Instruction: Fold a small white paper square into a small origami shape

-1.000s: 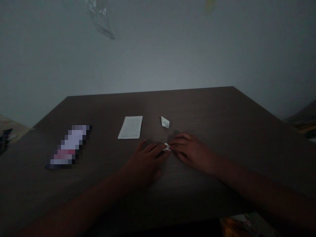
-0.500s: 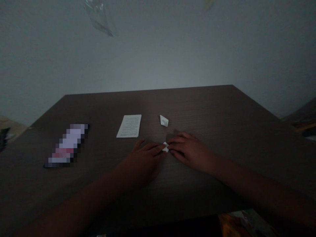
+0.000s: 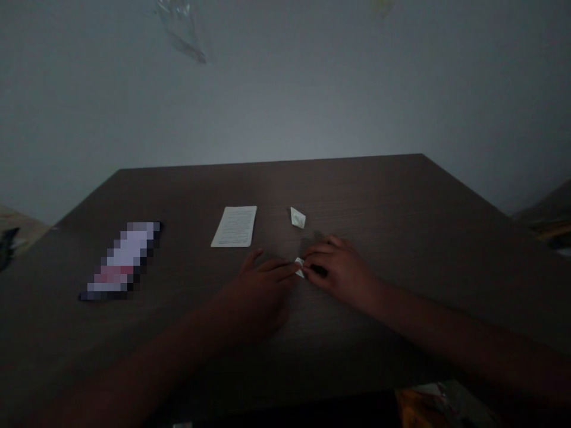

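Left hand (image 3: 262,292) on half-hidden paper (image 3: 299,260)

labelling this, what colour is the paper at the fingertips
The paper looks white, seen in the head view.

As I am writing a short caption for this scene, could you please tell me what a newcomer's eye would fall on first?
Probably the bright, pixelated phone-like object, lying on the left of the dark table. Next would come the left hand and right hand, their fingertips at a small white piece near the middle. Beyond them lie a printed sheet and, to its right, a folded white piece.
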